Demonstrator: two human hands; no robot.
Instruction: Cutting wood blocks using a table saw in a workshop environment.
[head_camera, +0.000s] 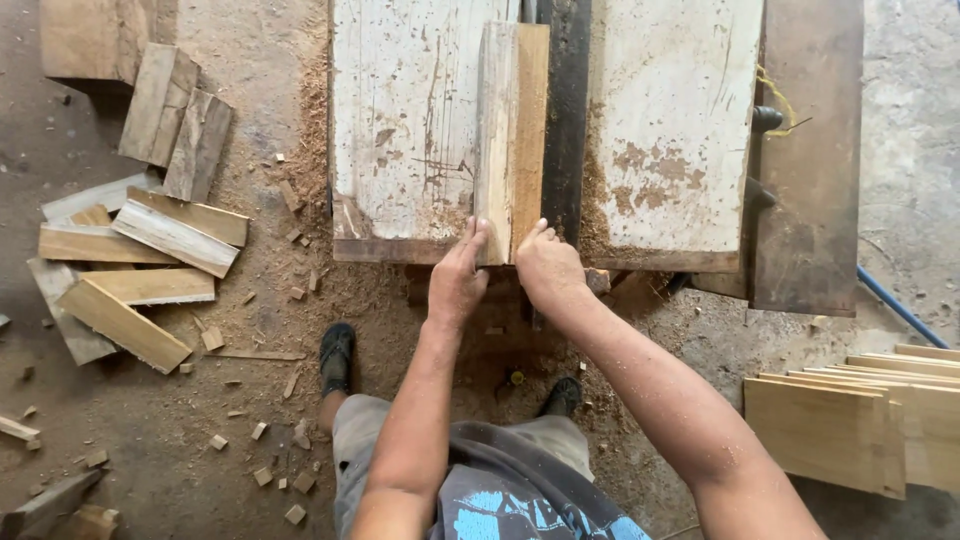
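A thick wooden plank (512, 130) lies lengthwise on a worn white saw table (400, 120), right beside the dark slot (566, 110) that runs down the table's middle. My left hand (458, 280) presses its fingertips against the plank's near end at the left corner. My right hand (548, 268) pushes on the same end at the right corner, close to the slot. Both hands are flat against the wood, fingers together, not wrapped around it.
Rough wood offcuts (140, 270) are piled on the sawdust floor at left. Cut boards (860, 420) are stacked at the lower right. A blue hose (900, 308) runs at right. My feet in black sandals (338, 355) stand under the table's edge.
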